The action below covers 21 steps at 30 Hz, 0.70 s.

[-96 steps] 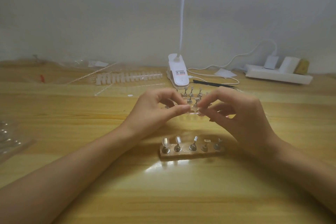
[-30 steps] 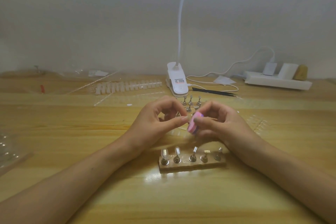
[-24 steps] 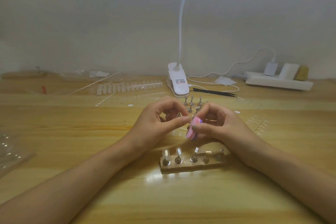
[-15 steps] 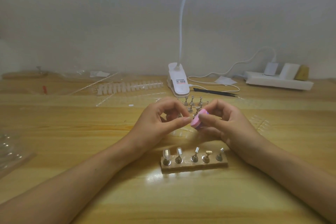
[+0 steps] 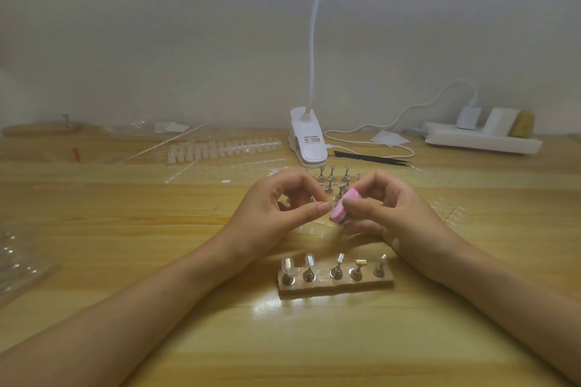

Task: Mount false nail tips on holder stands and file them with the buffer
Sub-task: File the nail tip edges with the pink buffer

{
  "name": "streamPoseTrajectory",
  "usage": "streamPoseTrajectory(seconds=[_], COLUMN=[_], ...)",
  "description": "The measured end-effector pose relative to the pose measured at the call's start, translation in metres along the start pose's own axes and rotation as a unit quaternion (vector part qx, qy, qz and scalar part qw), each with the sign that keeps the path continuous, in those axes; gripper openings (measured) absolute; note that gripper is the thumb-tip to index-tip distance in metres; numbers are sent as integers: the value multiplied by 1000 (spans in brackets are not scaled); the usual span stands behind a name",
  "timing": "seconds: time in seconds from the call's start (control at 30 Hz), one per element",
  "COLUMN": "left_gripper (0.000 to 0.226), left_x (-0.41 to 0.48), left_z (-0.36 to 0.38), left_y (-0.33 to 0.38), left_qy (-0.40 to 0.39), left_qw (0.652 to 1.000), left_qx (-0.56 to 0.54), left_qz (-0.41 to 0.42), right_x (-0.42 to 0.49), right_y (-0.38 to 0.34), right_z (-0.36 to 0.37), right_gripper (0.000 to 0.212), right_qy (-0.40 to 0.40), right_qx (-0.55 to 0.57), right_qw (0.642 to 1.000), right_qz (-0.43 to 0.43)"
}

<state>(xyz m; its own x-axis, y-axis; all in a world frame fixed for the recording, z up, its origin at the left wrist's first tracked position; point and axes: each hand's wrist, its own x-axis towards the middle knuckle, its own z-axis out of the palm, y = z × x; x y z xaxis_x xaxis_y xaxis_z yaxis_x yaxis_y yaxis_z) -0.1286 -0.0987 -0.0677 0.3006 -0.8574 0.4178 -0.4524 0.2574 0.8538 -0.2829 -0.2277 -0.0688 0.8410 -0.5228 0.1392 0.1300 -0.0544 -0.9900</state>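
My right hand (image 5: 388, 209) grips a small pink buffer block (image 5: 341, 210) between thumb and fingers, above the table's middle. My left hand (image 5: 276, 212) pinches something tiny between thumb and forefinger right against the buffer; it is too small to make out, probably a clear nail tip. In front of both hands a wooden base (image 5: 335, 284) carries a row of metal holder stands, the left two (image 5: 287, 267) topped with clear nail tips. More loose metal stands (image 5: 333, 176) are grouped behind my hands.
A white clip lamp (image 5: 308, 143) stands at the back centre, black tweezers (image 5: 372, 158) and a cable beside it. A white power strip (image 5: 481, 140) lies at the back right. A strip of false nail tips (image 5: 220, 149) and clear packaging (image 5: 19, 261) lie to the left.
My right hand has taken up the pink buffer, which it did not hold 3.2 s ago. Over the last second the buffer has shifted slightly back and forth against my left fingertips.
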Motion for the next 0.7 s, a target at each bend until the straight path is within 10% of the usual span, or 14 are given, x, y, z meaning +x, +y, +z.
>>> streamPoseTrajectory(seconds=[0.7], left_gripper=[14], left_x=[0], left_z=[0], left_y=[0], left_qy=[5], left_qw=[1000], left_qx=[-12], left_qz=[-4], right_x=[-1], right_y=[-1], right_z=[1], right_gripper=[34], right_qy=[19], right_qx=[-5], right_qw=[1000], right_qz=[3])
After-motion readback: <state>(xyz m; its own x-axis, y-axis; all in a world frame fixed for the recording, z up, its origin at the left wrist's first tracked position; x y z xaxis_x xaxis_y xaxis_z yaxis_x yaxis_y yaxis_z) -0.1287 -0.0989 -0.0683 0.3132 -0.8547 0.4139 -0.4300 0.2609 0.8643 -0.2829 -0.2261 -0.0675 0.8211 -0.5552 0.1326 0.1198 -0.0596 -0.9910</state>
